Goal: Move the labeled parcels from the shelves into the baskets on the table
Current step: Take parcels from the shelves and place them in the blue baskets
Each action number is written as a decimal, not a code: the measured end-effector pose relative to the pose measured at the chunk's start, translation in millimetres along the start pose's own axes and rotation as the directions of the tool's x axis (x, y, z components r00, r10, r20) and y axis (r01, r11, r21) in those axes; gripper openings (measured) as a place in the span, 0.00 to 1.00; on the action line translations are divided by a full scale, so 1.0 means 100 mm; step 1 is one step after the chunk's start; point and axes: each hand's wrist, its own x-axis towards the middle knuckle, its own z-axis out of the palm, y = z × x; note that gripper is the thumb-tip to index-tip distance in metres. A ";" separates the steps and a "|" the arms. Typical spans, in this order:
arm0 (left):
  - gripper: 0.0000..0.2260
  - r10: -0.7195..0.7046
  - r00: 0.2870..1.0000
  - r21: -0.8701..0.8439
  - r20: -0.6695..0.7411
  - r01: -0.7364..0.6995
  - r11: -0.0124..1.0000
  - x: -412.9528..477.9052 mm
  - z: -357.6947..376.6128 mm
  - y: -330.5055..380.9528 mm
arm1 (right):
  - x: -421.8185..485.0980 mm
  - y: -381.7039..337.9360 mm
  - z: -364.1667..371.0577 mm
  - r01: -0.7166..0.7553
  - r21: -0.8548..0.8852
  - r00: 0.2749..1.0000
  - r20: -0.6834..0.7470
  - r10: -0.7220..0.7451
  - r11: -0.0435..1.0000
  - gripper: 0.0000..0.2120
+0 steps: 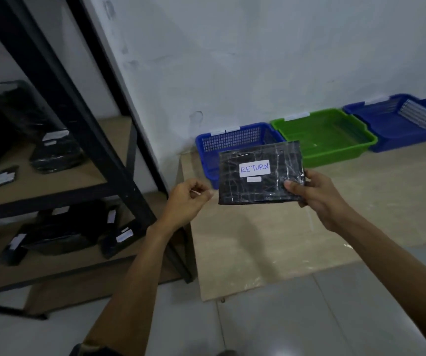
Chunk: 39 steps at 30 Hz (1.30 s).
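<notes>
My right hand [317, 195] grips a flat black parcel [259, 187] by its right edge, thumb on top. Its white label reads RETURN. The parcel hangs in the air in front of the left blue basket [232, 141]. My left hand [186, 200] is just left of the parcel, fingers curled, apart from it and holding nothing. To the right of that basket stand a green basket [330, 136] and another blue basket [397, 124], all on the low table [361, 201] by the wall. More black labeled parcels [55, 155] lie on the shelves at left.
A black metal shelf frame [83, 124] with wooden boards stands at left, its post close to the table's left edge. The right blue basket holds silvery flat items [422, 114]. White wall behind, pale floor tiles below.
</notes>
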 end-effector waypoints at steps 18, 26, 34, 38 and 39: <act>0.21 -0.131 0.939 0.082 -0.318 0.165 0.983 2.10 0.63 -0.72 | 2.50 0.48 0.27 -0.195 -0.090 0.976 0.079 0.202 0.977 0.07; 0.31 -0.166 0.943 0.252 -0.289 0.242 0.937 2.57 0.89 -1.18 | 3.21 0.92 0.54 -0.334 -0.120 0.933 0.103 0.346 0.935 0.11; 0.25 -0.319 0.922 0.276 -0.220 0.373 0.886 2.71 1.15 -1.25 | 3.64 1.23 0.73 -0.369 -0.165 0.910 0.136 0.392 0.915 0.14; 0.32 -0.250 0.920 0.274 -0.301 0.334 0.902 2.70 1.16 -1.22 | 3.77 1.33 0.82 -0.365 -0.181 0.909 0.142 0.391 0.913 0.16; 0.33 -0.269 0.911 0.260 -0.311 0.354 0.898 2.70 1.16 -1.21 | 3.79 1.36 0.85 -0.368 -0.181 0.908 0.140 0.394 0.912 0.16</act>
